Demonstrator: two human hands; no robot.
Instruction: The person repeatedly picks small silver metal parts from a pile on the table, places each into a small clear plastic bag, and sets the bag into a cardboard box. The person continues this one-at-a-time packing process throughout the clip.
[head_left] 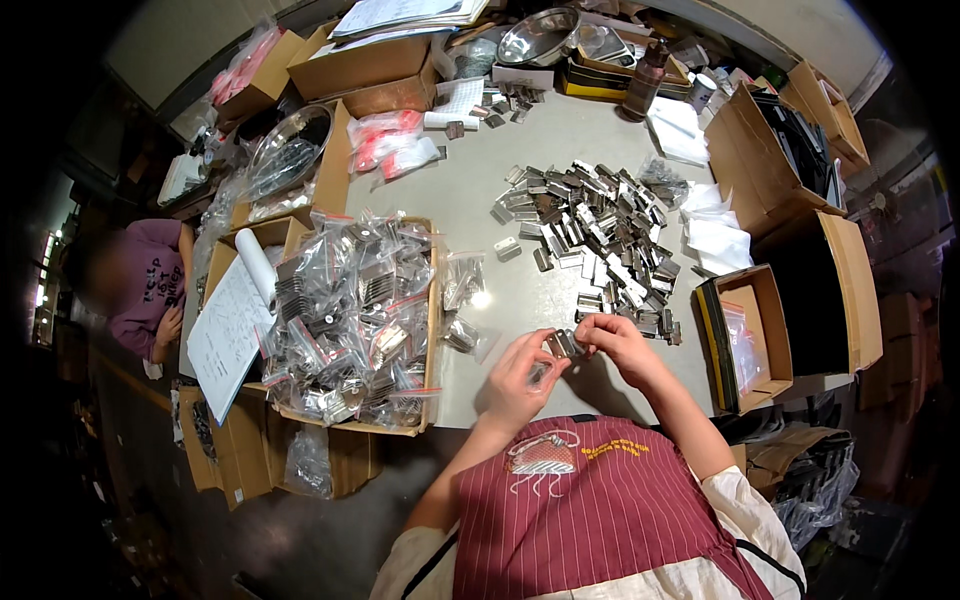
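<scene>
Grey worktop (480,190) carried a heap of metal clips (590,240). Left hand (520,375) and right hand (620,345) together pinched one small metal clip (562,344), each grip closed on it.

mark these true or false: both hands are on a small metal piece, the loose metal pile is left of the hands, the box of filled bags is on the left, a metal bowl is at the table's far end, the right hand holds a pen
1. Both hands, left hand and right hand, hold a small metal piece. True.
2. The pile of loose metal pieces lies left of the hands. False: it lies beyond them, slightly right.
3. The cardboard box of filled plastic bags sits to the left. True.
4. A metal bowl stands at the far end. True.
5. The right hand holds a pen. False: its fingers are on the metal piece.
</scene>
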